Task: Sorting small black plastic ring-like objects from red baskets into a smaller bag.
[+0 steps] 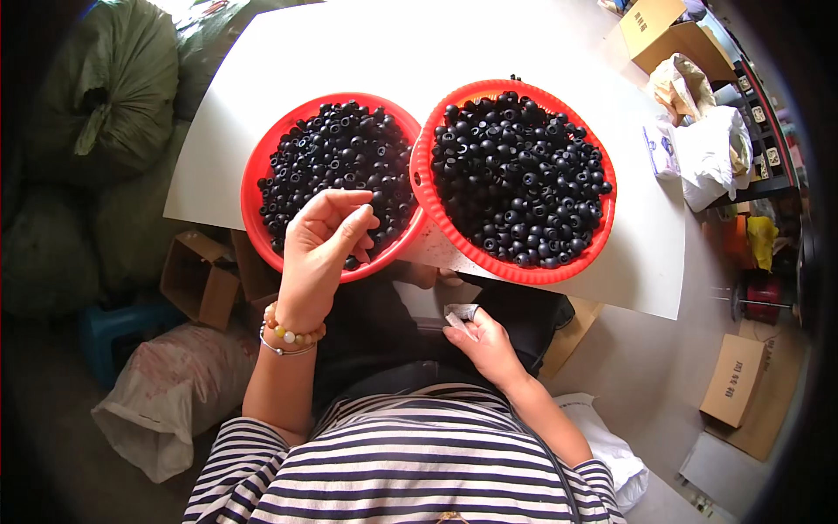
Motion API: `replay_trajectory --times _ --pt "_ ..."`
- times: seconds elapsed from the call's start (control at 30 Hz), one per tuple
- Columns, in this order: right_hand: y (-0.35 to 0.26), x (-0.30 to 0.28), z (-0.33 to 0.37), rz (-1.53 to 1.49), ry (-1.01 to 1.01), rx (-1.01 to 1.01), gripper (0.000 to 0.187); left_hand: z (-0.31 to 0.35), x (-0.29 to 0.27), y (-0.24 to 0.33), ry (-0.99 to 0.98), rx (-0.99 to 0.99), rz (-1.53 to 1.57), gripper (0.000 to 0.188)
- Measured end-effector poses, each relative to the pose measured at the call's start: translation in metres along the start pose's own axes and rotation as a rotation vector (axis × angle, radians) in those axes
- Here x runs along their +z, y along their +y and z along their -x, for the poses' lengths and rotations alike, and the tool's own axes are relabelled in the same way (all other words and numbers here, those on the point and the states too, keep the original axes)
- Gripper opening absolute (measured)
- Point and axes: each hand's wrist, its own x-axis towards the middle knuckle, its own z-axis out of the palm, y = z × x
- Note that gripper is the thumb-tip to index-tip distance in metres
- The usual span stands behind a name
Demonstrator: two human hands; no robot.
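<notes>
Two round red plastic basins stand side by side on the white tabletop, the left basin and the right basin. Both are filled with small, round, hollow black pieces with open ends. Over the near part of the left basin is my left hand, thumb and forefinger drawn together; anything pinched between them is too small to make out. My right hand is above my lap, below the table's near edge. Its fingers are curled, with whitish wrapping around the thumb and forefinger tips; what they hold is hidden.
Large green sacks are piled at the left, above a whitish woven sack and an open cardboard box. White plastic bags sit at the table's right. Flattened cardboard lies on the floor there.
</notes>
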Motion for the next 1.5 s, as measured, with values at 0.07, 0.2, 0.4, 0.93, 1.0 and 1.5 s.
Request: replay_trajectory --times 0.07,0.2,0.4,0.93,1.0,1.5 --pt "0.003 0.000 -0.001 0.042 0.007 -0.007 0.032 0.001 0.009 0.003 -0.015 0.038 -0.041 0.016" --pt "0.001 0.004 -0.001 0.177 0.010 -0.051 0.034 -0.002 0.033 0.005 -0.030 0.353 -0.319 0.015" --pt "0.008 0.007 0.001 0.198 -0.023 -0.063 0.036 -0.017 0.073 0.016 -0.259 0.822 -0.793 0.013" --pt "0.026 -0.001 0.002 0.247 -0.072 -0.026 0.039 -0.036 0.112 -0.002 -0.463 0.608 -0.928 0.017" --pt "0.024 0.000 0.002 0.276 -0.078 -0.014 0.038 -0.038 0.111 -0.002 -0.486 0.610 -0.925 0.017" --pt "-0.002 0.006 0.014 0.404 -0.121 0.036 0.037 -0.022 0.088 0.019 -0.494 0.487 -0.389 0.012"
